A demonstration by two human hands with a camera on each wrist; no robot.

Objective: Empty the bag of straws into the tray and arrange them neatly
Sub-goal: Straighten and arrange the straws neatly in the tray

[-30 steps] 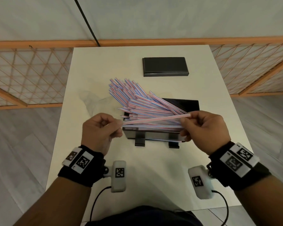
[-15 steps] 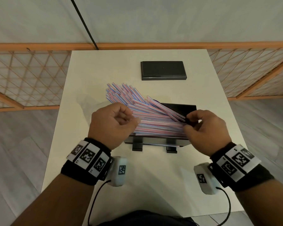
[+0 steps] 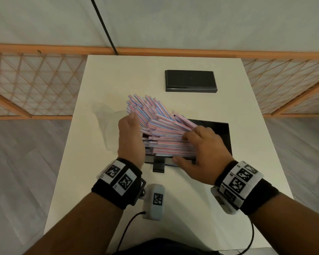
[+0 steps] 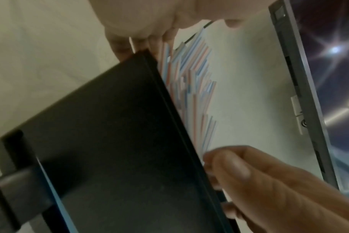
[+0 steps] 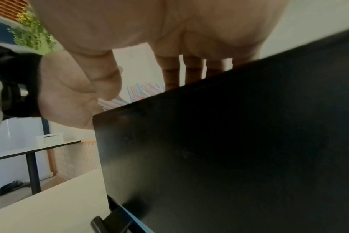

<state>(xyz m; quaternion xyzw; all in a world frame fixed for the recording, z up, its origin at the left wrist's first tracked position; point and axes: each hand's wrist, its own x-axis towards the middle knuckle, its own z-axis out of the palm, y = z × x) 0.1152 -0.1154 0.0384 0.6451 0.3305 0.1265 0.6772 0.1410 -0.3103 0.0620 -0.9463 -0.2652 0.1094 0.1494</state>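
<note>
Pink-and-blue striped straws lie heaped in a black tray, fanned out, with the far ones sticking past its left side over the table. My left hand stands on edge with straight fingers, pressing flat against the straws' left ends. My right hand lies spread over the right part of the pile, its thumb along the tray's front wall. The wrist views look up past the tray's dark wall at the straws. The clear empty bag lies left of the tray.
A black flat lid or box lies at the far middle of the white table. Two black feet stick out under the tray's front. An orange lattice railing runs behind the table and down both sides.
Both hands held one straw by its ends, then lowered it onto the pile. Now the left hand has opened flat against the straw ends and the right hand has spread over the pile.
</note>
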